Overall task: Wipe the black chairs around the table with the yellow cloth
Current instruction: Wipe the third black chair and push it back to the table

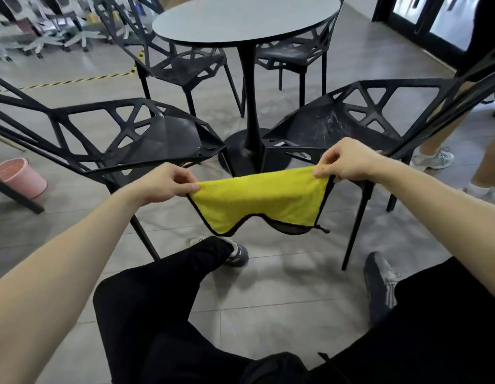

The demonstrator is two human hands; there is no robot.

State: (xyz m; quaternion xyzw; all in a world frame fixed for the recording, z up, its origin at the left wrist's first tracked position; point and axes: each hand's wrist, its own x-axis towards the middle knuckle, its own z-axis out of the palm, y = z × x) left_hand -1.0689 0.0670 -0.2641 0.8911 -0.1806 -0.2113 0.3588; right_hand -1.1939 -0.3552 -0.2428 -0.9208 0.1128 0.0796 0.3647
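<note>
Both hands hold the yellow cloth (264, 199) stretched in the air between the two near chairs, above the floor and touching neither seat. The left hand (168, 182) pinches its left corner between thumb and fingers; the right hand (344, 160) pinches the right corner the same way. No wiping is under way in this moment. The right chair (332, 126) shows pale smears and scratches on its seat, so it looks unwiped. The left chair (157, 134) seems cleaner, though I cannot tell if it is done. Two far chairs (190, 65) beyond the tabletop (240, 20) look dusty, so most of the job probably remains.
</note>
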